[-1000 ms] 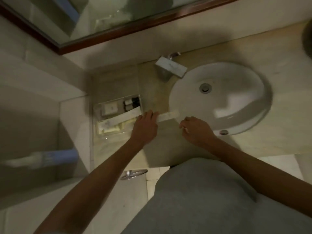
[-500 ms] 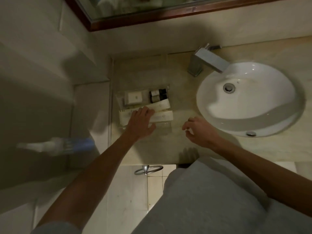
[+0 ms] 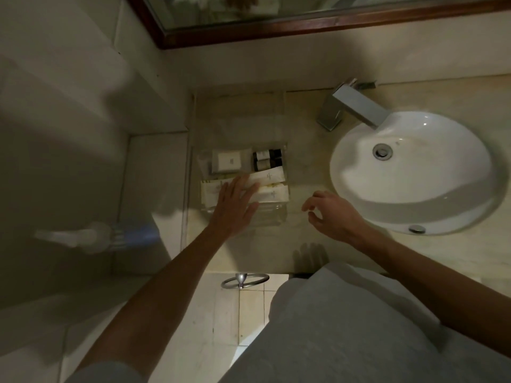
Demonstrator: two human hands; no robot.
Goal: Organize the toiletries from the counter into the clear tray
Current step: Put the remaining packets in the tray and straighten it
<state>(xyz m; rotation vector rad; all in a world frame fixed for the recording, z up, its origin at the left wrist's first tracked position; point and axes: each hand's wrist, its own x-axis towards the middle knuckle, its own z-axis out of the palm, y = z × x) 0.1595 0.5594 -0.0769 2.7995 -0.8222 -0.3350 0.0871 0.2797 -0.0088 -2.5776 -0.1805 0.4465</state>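
The clear tray [image 3: 272, 217] sits on the counter at the left of the sink. In it lie a white soap box [image 3: 229, 161], two small dark bottles [image 3: 266, 159] and several long white sachets [image 3: 269, 176], one of them a long packet [image 3: 273, 194] at the front. My left hand [image 3: 235, 207] lies flat with fingers spread on the sachets in the tray. My right hand [image 3: 333, 212] hovers over the bare counter between tray and sink, fingers loosely curled, holding nothing.
A white round sink [image 3: 414, 172] with a chrome square tap [image 3: 354, 106] fills the right of the beige counter [image 3: 304, 161]. A wood-framed mirror [image 3: 304, 26] hangs behind. A chrome ring [image 3: 244, 280] sticks out below the counter edge. A tiled wall is at the left.
My left hand carried a long white packet from the counter into the tray and now rests flat on it. My right hand let go and drew back. The view shifted left.
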